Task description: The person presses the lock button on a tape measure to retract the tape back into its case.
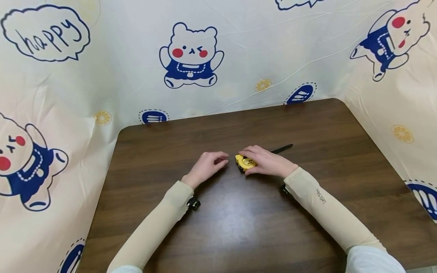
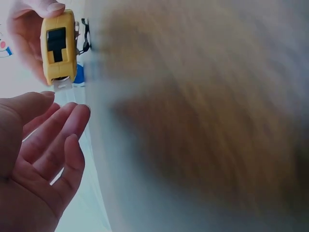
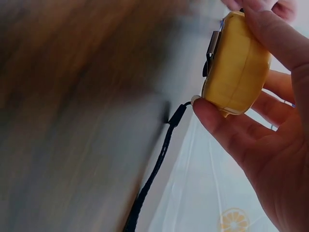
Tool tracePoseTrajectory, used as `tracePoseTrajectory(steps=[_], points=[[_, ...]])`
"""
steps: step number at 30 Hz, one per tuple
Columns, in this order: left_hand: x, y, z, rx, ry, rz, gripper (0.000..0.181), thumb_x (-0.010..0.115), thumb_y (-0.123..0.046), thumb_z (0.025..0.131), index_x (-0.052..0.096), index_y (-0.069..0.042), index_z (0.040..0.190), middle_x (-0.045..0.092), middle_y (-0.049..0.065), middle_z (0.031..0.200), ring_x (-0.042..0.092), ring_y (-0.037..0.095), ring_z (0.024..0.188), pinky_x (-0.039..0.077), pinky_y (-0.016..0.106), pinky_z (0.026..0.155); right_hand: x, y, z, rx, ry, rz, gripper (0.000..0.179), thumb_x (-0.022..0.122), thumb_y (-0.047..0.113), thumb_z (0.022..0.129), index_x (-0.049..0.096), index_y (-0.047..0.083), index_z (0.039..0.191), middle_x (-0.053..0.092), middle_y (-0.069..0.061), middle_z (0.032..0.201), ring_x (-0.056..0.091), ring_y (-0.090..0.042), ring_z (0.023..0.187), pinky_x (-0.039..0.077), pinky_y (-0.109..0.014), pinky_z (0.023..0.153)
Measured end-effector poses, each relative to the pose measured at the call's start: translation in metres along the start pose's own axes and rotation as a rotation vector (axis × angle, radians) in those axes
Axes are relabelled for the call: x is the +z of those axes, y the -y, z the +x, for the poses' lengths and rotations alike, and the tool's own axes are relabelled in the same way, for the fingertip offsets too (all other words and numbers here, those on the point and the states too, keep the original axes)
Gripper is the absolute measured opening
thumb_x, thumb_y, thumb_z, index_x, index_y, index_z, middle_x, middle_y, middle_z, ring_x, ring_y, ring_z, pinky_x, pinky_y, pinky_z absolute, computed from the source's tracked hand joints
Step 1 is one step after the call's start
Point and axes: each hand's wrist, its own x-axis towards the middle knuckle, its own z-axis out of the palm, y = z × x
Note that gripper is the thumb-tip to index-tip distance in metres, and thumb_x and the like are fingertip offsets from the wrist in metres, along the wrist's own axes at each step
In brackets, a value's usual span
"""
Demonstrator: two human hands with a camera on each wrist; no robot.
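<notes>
A yellow and black tape measure (image 1: 246,162) is in my right hand (image 1: 268,161), near the middle of the table. The right thumb and fingers grip its yellow case (image 3: 236,67), and a black wrist strap (image 1: 282,149) trails from it to the right. At the end facing left, the metal hook (image 2: 62,85) pokes out a little, with a black slider above it in the left wrist view. Just left of that end is my left hand (image 1: 207,167), its fingers loosely bent with nothing between them. A small gap separates it from the tape measure in the head view.
The dark brown wooden table (image 1: 164,148) has rounded far corners. A white cloth (image 1: 136,68) printed with bears and orange slices hangs along its back and sides. Both wrists carry small black cameras on beige sleeves (image 1: 160,218).
</notes>
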Motion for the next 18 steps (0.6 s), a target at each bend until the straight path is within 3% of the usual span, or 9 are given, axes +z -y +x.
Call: tracePoseTrajectory(steps=[10,18], points=[[-0.028,0.017,-0.023,-0.086,-0.059,0.020,0.019,0.069,-0.016,0.102,0.078,-0.007,0.117,0.078,0.005,0.110,0.072,0.018,0.095,0.058,0.041,0.088,-0.009,-0.028,0.004,0.088,-0.035,-0.018,0.070,0.086,0.031,0.089,0.057,-0.002,0.144,0.059,-0.017,0.136,0.056,-0.031,0.121,0.049,-0.047,0.104],[-0.037,0.031,-0.036,-0.120,-0.064,0.037,0.021,0.070,-0.020,0.102,0.077,-0.009,0.119,0.077,0.004,0.112,0.071,0.017,0.096,0.058,0.041,0.089,-0.019,-0.053,0.010,0.181,-0.070,-0.023,0.069,0.083,0.025,0.091,0.053,-0.006,0.145,0.056,-0.024,0.140,0.055,-0.038,0.126,0.045,-0.052,0.109]])
